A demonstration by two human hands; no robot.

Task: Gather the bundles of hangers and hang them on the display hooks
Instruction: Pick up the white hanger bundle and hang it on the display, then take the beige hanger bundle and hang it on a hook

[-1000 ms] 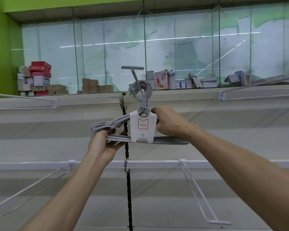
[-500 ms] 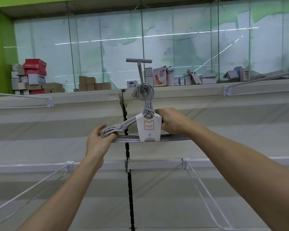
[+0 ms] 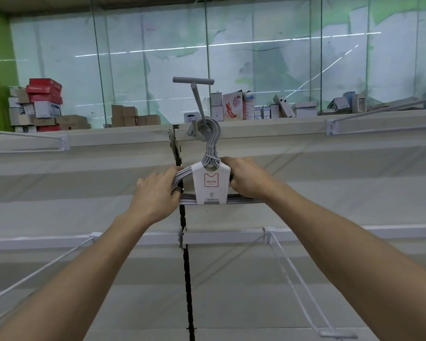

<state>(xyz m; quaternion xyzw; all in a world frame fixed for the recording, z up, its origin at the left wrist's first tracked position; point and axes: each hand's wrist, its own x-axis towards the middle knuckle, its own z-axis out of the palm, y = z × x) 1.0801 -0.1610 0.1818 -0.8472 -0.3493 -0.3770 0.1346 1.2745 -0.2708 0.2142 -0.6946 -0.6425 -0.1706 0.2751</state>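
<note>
A bundle of grey hangers [image 3: 211, 185] with a white paper label hangs in front of the white shelf wall. Its hook loops sit around a grey T-ended display hook [image 3: 197, 104] that sticks out toward me at top centre. My left hand [image 3: 158, 193] grips the bundle's left shoulder. My right hand [image 3: 246, 178] grips the right shoulder beside the label. The right ends of the hangers are hidden behind my right wrist.
White wire display hooks jut out at upper left [image 3: 25, 136], upper right [image 3: 379, 114], lower left [image 3: 40, 269] and lower right [image 3: 298, 279]. A black slotted upright [image 3: 187, 279] runs down the middle. Cardboard boxes [image 3: 42, 107] line the top ledge before a glass wall.
Both hands carried the bundle up and forward, and its hook loops slid onto the grey display hook. My left hand shifted from under the bottom bar to over the left shoulder.
</note>
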